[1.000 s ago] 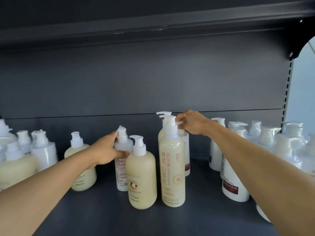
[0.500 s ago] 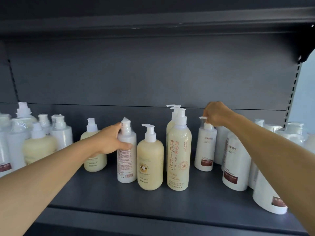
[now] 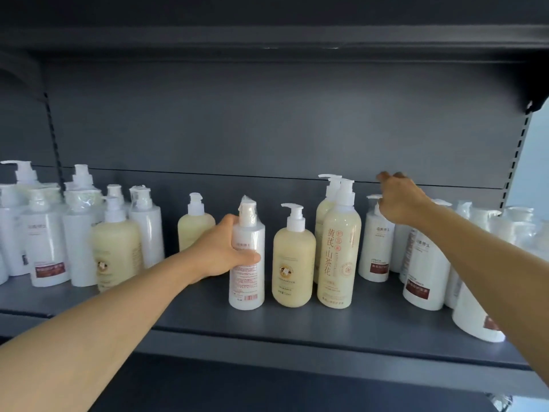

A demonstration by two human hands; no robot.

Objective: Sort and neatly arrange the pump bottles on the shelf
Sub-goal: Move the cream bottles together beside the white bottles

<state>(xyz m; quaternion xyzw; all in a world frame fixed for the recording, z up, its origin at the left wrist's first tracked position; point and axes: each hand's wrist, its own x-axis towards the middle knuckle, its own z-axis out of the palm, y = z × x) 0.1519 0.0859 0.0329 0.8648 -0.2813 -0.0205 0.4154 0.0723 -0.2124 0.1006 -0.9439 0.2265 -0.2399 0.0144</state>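
Dark grey shelf (image 3: 297,325) now shows its front lip. My right hand (image 3: 401,200) has let go of the white bottle (image 3: 375,242) it just moved right beside its matching group, fingers loose and empty. My left hand (image 3: 225,251) still grips the slim white bottle (image 3: 248,263), likely next to sort.

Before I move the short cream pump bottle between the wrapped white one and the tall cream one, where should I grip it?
Probably the neck of the short cream bottle, from the front: tall cream bottle and left hand's white bottle crowd its sides.
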